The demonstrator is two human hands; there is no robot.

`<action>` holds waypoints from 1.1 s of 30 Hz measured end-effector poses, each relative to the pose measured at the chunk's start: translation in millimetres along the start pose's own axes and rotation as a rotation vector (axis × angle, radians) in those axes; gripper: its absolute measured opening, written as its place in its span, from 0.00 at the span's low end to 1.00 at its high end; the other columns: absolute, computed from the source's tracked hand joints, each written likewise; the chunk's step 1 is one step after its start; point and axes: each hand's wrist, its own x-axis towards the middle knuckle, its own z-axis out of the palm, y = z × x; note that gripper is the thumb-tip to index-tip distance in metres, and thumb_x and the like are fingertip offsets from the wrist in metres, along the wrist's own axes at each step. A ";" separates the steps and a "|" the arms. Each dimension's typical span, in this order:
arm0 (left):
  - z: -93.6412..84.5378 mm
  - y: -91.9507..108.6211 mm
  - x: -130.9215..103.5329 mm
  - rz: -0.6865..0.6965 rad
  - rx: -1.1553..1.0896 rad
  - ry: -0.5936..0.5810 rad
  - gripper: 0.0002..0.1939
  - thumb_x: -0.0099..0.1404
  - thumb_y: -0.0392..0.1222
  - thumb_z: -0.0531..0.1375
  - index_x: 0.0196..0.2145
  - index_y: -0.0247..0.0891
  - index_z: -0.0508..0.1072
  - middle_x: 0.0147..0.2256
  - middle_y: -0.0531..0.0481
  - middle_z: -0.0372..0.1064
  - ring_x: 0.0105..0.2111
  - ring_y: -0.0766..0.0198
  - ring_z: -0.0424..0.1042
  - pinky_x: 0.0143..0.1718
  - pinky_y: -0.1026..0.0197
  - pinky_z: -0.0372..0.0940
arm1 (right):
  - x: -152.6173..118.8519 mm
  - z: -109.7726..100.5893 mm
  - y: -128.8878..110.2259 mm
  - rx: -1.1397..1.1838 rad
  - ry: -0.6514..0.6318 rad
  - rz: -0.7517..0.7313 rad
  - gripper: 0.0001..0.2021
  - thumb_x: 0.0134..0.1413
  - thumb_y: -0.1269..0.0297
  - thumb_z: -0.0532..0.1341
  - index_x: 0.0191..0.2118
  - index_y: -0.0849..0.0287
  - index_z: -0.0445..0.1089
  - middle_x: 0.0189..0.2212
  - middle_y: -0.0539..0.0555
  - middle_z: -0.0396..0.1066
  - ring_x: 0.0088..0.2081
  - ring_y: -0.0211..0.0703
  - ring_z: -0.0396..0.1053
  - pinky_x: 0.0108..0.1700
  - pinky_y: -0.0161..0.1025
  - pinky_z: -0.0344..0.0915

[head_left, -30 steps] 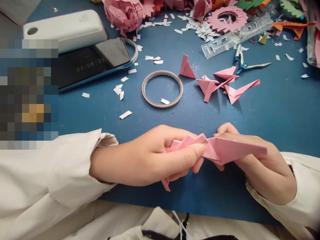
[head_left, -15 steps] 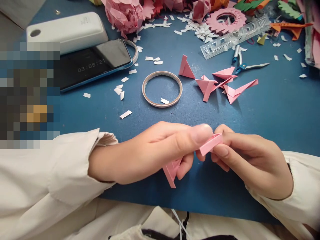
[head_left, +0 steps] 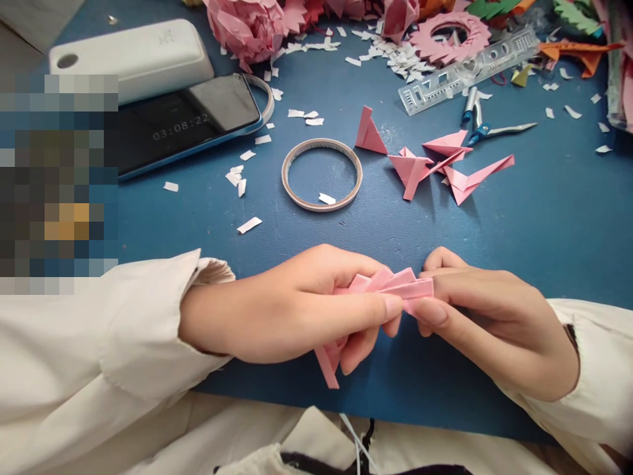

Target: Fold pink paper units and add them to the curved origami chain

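Between my two hands is a folded pink paper chain (head_left: 390, 280) of overlapping pieces, part of it hidden behind my left palm. My left hand (head_left: 306, 303) is closed on it, thumb on top and fingers curled beneath; a pink strip end (head_left: 327, 366) sticks out below. My right hand (head_left: 475, 316) pinches the right end of the chain between thumb and forefinger. Beyond my hands on the blue table (head_left: 208, 218) lie loose folded pink paper pieces (head_left: 410, 173) and a thin roll of tape (head_left: 285, 173).
A white power bank (head_left: 128, 59) and a phone with a running clock (head_left: 188, 119) lie at the left. Scissors (head_left: 504, 130), a clear ruler (head_left: 425, 92), a pink paper ring (head_left: 420, 41) and white paper scraps (head_left: 405, 63) spread across the back. A blurred patch covers the left edge.
My left hand has turned and its thumb has moved down, so more of the overlapping pink folds show. The strip end below has shifted slightly left and down. My right hand keeps its pinch.
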 end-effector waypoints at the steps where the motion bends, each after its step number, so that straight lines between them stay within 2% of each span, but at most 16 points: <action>1: -0.6 0.2 0.0 -0.015 -0.003 -0.014 0.12 0.69 0.44 0.52 0.29 0.38 0.65 0.19 0.57 0.61 0.20 0.71 0.64 0.23 0.72 0.67 | -1.1 1.0 -0.3 0.029 0.038 0.034 0.08 0.64 0.64 0.56 0.32 0.55 0.65 0.21 0.49 0.65 0.23 0.36 0.59 0.27 0.38 0.59; 3: -1.8 0.4 0.1 -0.022 -0.004 -0.036 0.09 0.68 0.43 0.52 0.31 0.38 0.66 0.19 0.57 0.62 0.20 0.71 0.64 0.22 0.72 0.67 | -3.0 3.2 -0.9 0.087 0.153 0.088 0.01 0.62 0.65 0.58 0.39 0.52 0.64 0.24 0.48 0.65 0.25 0.37 0.63 0.25 0.37 0.61; 5: -3.3 0.7 0.3 -0.003 0.014 -0.038 0.07 0.67 0.42 0.52 0.33 0.39 0.66 0.20 0.57 0.62 0.21 0.71 0.65 0.24 0.72 0.67 | -3.9 4.8 -1.0 0.108 0.207 0.063 0.08 0.60 0.68 0.60 0.44 0.50 0.64 0.26 0.48 0.66 0.27 0.38 0.65 0.26 0.36 0.62; 9: -5.2 2.2 -1.2 0.038 0.025 -0.077 0.07 0.66 0.40 0.51 0.33 0.39 0.67 0.20 0.57 0.61 0.22 0.70 0.63 0.25 0.71 0.65 | -3.1 3.6 0.0 0.140 0.130 -0.028 0.10 0.60 0.72 0.58 0.43 0.49 0.66 0.29 0.49 0.68 0.28 0.38 0.66 0.29 0.37 0.64; 12: -4.4 2.9 -2.3 0.045 0.079 -0.063 0.07 0.64 0.39 0.52 0.30 0.38 0.66 0.20 0.57 0.58 0.21 0.70 0.58 0.23 0.71 0.61 | -1.4 0.8 0.1 0.163 0.088 -0.067 0.06 0.59 0.69 0.61 0.40 0.51 0.67 0.28 0.50 0.69 0.29 0.39 0.67 0.30 0.39 0.65; 15: -2.3 2.8 -2.0 0.072 0.215 -0.044 0.06 0.62 0.38 0.53 0.31 0.36 0.68 0.20 0.57 0.57 0.21 0.71 0.58 0.21 0.70 0.56 | 0.8 -0.4 -0.8 0.160 0.063 -0.068 0.05 0.57 0.65 0.64 0.36 0.53 0.66 0.27 0.49 0.69 0.29 0.38 0.66 0.29 0.38 0.64; 19: 0.0 2.3 -0.9 0.131 0.327 -0.010 0.08 0.64 0.37 0.53 0.27 0.36 0.65 0.19 0.59 0.59 0.19 0.74 0.57 0.19 0.72 0.53 | 3.0 0.6 -2.1 0.144 0.068 -0.033 0.05 0.57 0.67 0.63 0.33 0.55 0.65 0.27 0.49 0.67 0.28 0.36 0.65 0.29 0.36 0.63; 25: 0.7 1.5 -0.1 0.120 0.311 -0.008 0.09 0.66 0.38 0.51 0.27 0.36 0.64 0.20 0.59 0.58 0.20 0.74 0.57 0.20 0.71 0.53 | 1.1 0.2 -2.5 0.113 0.068 -0.008 0.06 0.55 0.72 0.62 0.31 0.56 0.65 0.27 0.50 0.64 0.29 0.36 0.63 0.30 0.37 0.62; 33: -0.9 -0.1 -0.6 0.101 0.297 -0.039 0.16 0.70 0.44 0.49 0.24 0.37 0.60 0.22 0.57 0.56 0.22 0.72 0.58 0.22 0.68 0.54 | -0.8 0.8 -0.7 0.103 0.052 -0.008 0.07 0.55 0.73 0.61 0.30 0.56 0.63 0.28 0.50 0.62 0.30 0.37 0.62 0.30 0.38 0.61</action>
